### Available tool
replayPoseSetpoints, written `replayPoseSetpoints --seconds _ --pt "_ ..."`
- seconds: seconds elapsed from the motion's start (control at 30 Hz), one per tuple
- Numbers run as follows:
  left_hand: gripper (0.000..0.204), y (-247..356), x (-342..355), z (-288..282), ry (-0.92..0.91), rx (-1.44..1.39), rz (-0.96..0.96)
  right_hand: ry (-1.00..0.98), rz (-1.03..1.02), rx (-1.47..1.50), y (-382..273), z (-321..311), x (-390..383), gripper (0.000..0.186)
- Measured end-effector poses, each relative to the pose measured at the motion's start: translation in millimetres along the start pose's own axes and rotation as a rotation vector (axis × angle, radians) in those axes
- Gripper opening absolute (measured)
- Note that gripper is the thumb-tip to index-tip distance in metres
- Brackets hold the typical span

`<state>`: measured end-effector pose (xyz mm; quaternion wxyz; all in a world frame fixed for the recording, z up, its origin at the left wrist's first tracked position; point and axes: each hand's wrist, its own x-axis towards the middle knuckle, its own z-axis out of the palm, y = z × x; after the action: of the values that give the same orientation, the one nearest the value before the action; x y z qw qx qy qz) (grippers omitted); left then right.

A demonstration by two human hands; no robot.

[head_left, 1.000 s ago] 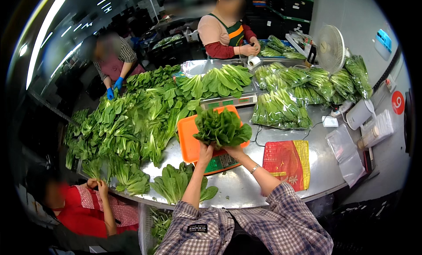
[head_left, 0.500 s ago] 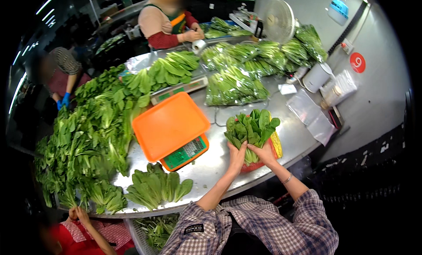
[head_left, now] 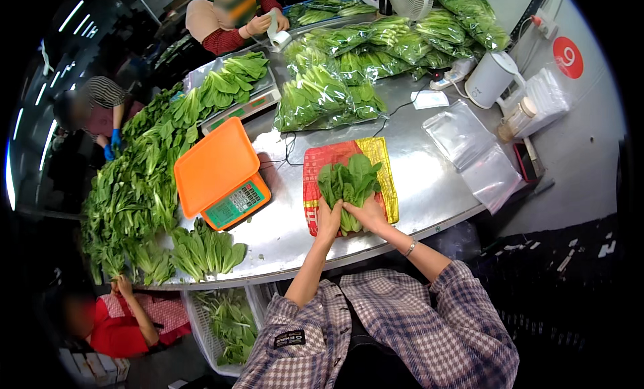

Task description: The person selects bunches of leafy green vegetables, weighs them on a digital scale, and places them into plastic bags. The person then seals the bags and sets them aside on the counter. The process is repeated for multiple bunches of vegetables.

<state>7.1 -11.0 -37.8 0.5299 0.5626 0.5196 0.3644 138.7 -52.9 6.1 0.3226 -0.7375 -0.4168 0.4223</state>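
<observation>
Leafy bunch: upright in the person's two hands, its leaves [head_left: 355, 174] above the red-and-yellow sack [head_left: 386, 157] near the counter's [head_left: 288, 245] front edge; whether its base rests on the sack, I cannot tell.
Left hand [head_left: 328, 219]: fingers grasping the bunch around its lower stems.
Right hand [head_left: 367, 213]: fingers grasping the same stems from the other side, thumb close to the left one.
Just changed: a second ago the bunch was held over the orange tray [head_left: 218, 164]; now it is over the sack, and the tray lies bare on its scale [head_left: 236, 206].
What that means: the handling seems centred on the sack now, with the bunch not yet let go.
Loose greens [head_left: 204, 251]: on the counter, left of the hands, unheld by them.
</observation>
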Motion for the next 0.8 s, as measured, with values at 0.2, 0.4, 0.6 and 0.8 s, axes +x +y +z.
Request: replayPoseSetpoints --seconds 0.2,0.4,0.6,0.8 --pt "0.05 24.0 8.6 -18.3 -0.191 -0.24 -0.261 -0.074 -0.021 -0.183 1.1 0.6 7.6 0.084" --pt "0.108 44.6 34.0 16.1 -0.044 0.332 -0.39 -0.151 0.041 -0.265 -10.7 4.7 13.7 0.088" --pt "0.127 15.3 78.9 15.1 -0.012 0.661 -0.611 0.015 -0.166 -0.37 9.1 -15.9 23.0 0.089" --pt "0.125 31.5 89.4 17.7 -0.085 0.645 -0.692 -0.217 -0.086 0.293 42.4 -29.0 -43.9 0.04"
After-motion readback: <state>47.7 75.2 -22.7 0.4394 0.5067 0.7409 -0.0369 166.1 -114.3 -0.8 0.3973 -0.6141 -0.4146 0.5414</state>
